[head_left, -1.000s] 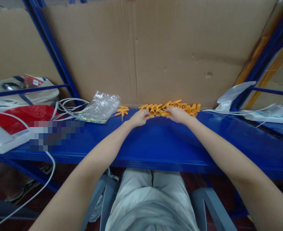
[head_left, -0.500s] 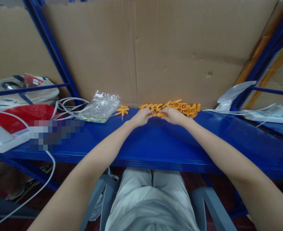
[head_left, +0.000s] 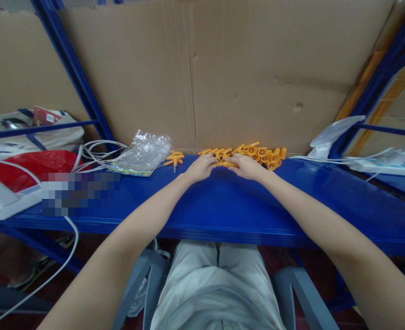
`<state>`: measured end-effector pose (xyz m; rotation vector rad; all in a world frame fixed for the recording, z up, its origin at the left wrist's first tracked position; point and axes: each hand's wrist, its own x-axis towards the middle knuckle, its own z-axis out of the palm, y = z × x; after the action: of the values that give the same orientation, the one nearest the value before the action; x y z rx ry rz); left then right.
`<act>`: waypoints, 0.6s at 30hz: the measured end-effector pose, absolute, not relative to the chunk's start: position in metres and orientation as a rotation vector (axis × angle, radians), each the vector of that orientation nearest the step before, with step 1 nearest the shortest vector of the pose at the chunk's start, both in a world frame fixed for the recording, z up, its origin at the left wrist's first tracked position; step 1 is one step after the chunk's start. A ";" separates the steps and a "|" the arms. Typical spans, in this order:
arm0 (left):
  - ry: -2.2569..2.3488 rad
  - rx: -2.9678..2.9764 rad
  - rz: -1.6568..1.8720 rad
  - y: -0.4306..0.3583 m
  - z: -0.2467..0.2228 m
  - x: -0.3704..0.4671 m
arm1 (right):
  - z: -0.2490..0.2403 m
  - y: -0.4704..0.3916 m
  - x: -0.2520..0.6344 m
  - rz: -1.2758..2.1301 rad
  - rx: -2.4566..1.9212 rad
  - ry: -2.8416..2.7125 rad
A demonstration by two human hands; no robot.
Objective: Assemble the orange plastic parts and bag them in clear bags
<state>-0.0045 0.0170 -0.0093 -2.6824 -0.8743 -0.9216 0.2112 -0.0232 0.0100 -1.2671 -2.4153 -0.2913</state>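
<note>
An orange plastic corkscrew part lies level between the two hands, just above or on the blue tabletop, near its back; the left hand has its fingers bent in and pinching the ribbed left end, while the right hand pinches the right end between thumb and fingers; the fingertips are partly hidden, so how hard they press I cannot tell.

The part looks light, stiff and smooth, probably hard to break; the ribs should give the surest grip, the plain length may slip in a damp hand; any metal spiral inside is out of sight, and its point would be the place to keep fingers off.

Behind the hands lie orange T-handles; a heap of orange sleeves sits just beyond the right hand, and handles with bare spirals lie to the left, beside a clear plastic bag; the cardboard panel bounds the back, so the freer room seems to be toward the person, between the forearms, as far as the table's front edge.
</note>
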 end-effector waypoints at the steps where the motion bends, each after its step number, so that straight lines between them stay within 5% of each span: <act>1: -0.869 -2.680 -0.923 0.018 -0.010 -0.005 | 0.009 -0.022 0.212 -0.270 -1.254 -2.408; 18: -0.794 -2.601 -0.988 0.017 -0.011 -0.002 | 0.024 -0.028 0.236 0.850 -1.195 -1.955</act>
<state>-0.0022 0.0166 -0.0113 -2.6013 -0.7944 -0.9876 0.2360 -0.0278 0.0237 -1.1950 -1.9551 0.8504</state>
